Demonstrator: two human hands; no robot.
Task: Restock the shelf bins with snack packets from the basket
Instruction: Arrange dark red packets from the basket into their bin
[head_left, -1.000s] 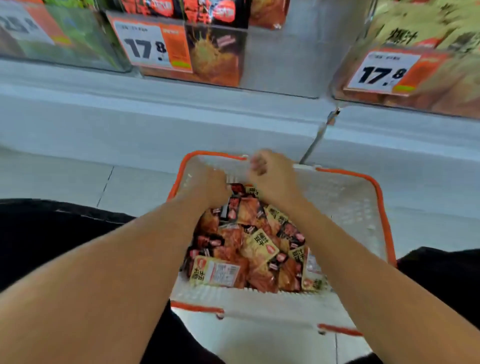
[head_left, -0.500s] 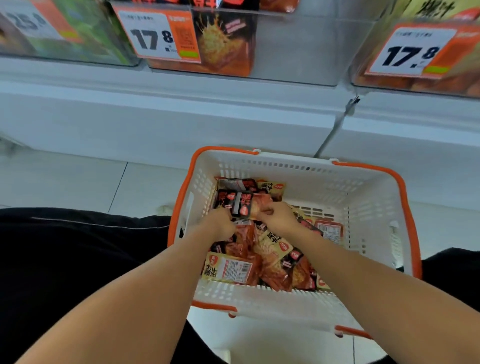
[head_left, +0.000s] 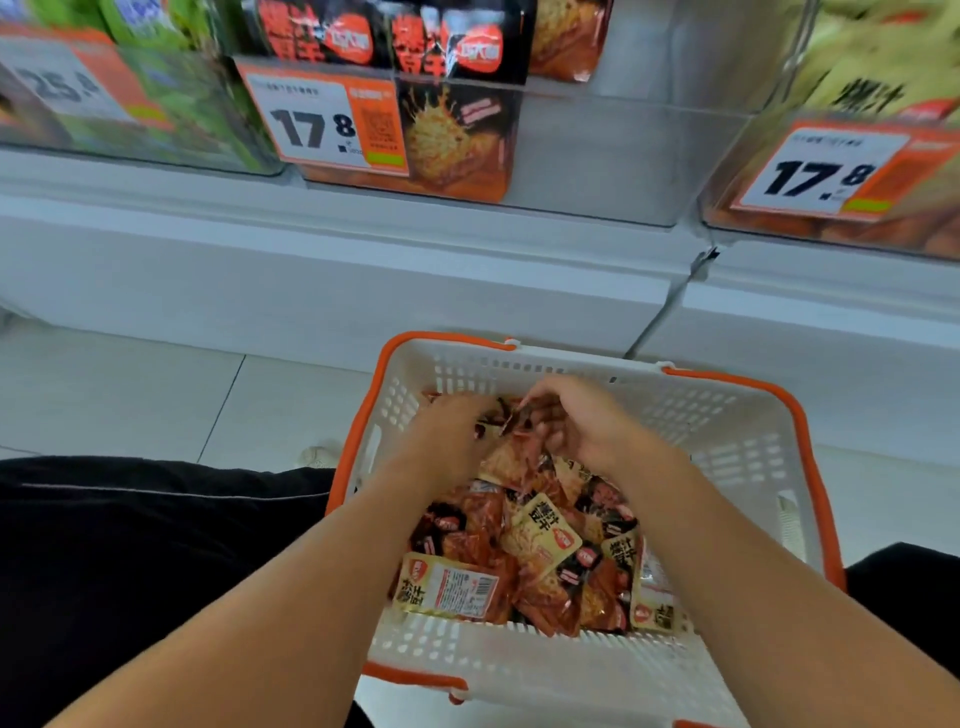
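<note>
A white basket with an orange rim (head_left: 754, 396) stands on the floor below the shelf. It holds a pile of small snack packets (head_left: 540, 540) in orange, black and yellow. Both my hands are inside it, near its far wall. My left hand (head_left: 447, 436) curls around dark packets. Close beside it, my right hand (head_left: 587, 421) closes on orange packets; the bunch between the two hands is blurred. Above, a clear shelf bin (head_left: 597, 150) holds black-and-orange packets in its left half only.
A bin with green packets (head_left: 156, 104) is at the upper left, and a bin with yellow packets (head_left: 857, 93) at the upper right. Price tags read 17.8 (head_left: 311, 127). My dark-trousered legs (head_left: 130, 545) flank the basket on the pale tiled floor.
My hands dipped from the basket's far rim into the pile, took hold of packets, and now sit nearer the far wall with a bunch between them. The view has tilted up slightly.
</note>
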